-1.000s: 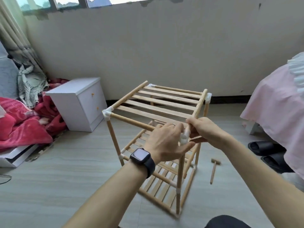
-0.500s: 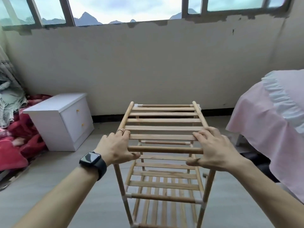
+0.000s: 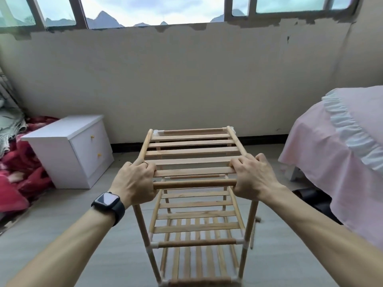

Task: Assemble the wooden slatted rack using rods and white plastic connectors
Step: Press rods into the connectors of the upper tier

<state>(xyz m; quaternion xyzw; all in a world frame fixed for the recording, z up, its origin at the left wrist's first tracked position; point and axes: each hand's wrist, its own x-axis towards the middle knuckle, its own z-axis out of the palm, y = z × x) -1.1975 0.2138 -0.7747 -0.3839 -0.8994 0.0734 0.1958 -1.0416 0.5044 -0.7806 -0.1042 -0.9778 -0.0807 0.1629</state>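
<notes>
the rack [image 3: 191, 154] is seen standing upright on the floor [image 3: 62, 235] in the middle of the view, between a white cabinet [image 3: 68, 150] on the left and a pink-covered bed [image 3: 339, 154] on the right, with the wall behind it. it is made of pale wood: three slatted shelves are stacked one above the other, joined by round upright rods at the corners. white connectors [image 3: 153, 244] are seen where the middle shelf meets the near uprights, and again at the far corners of the top shelf (the near top corners are hidden under the hands). the slats of the top shelf run left to right, and a round front rod [image 3: 194, 184] closes its near edge.

the left hand [image 3: 135, 180] is closed around the near left corner of the top shelf, fingers curled over the side rail and the front rod's end. a dark watch [image 3: 108, 204] is worn on that wrist, and a ring [image 3: 145, 163] on one finger. the right hand [image 3: 251, 176] is closed likewise on the near right corner, gripping the rod's other end.
</notes>
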